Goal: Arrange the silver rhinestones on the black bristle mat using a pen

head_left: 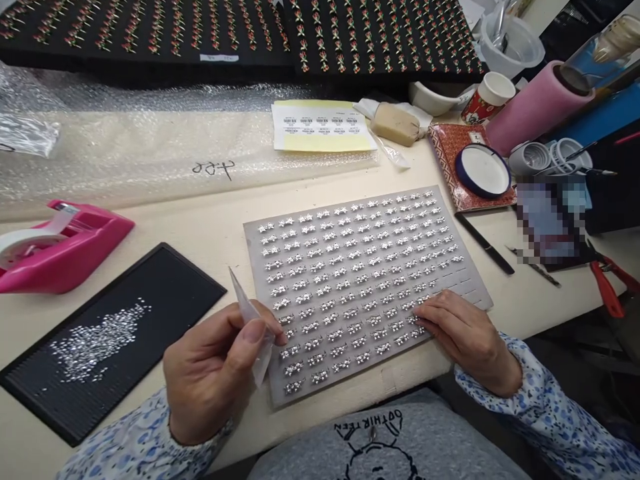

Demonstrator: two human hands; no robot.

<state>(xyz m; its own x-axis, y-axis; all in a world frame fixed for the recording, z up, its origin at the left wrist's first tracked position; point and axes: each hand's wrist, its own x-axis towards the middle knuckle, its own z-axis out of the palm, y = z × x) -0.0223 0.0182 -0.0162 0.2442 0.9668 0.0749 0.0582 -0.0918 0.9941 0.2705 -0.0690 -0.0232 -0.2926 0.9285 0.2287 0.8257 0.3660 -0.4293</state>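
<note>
My counter [210,213], pale and bare-topped where it shows, runs across the frame under everything. Along the upper edge: two black foam boards [265,57] set with rows of red-and-green floral pins [325,40]. Upper left, below them: a sheet of bubble wrap [150,140]. Centre: a grey card [467,283] lying flat, its surface in neat rows. Lower left: a black ridged tray [165,313].

My right hand [465,340] lies open, palm down, fingertips [425,310] on the lower right of the grey card, gripping nothing. My left hand [215,373] is closed, thumb and fingers pinching a translucent pointed slip [246,305] over the card's left edge.

Left edge: a pink tape dispenser [65,253]. Upper right: a pink roll [537,107]. Right edge: red-handled pliers [605,287]. Top centre: a sheet of barcode labels [323,125].

On the card: silver star-shaped ornaments [345,267]. On the tray: a heap of loose crystals [95,347].
</note>
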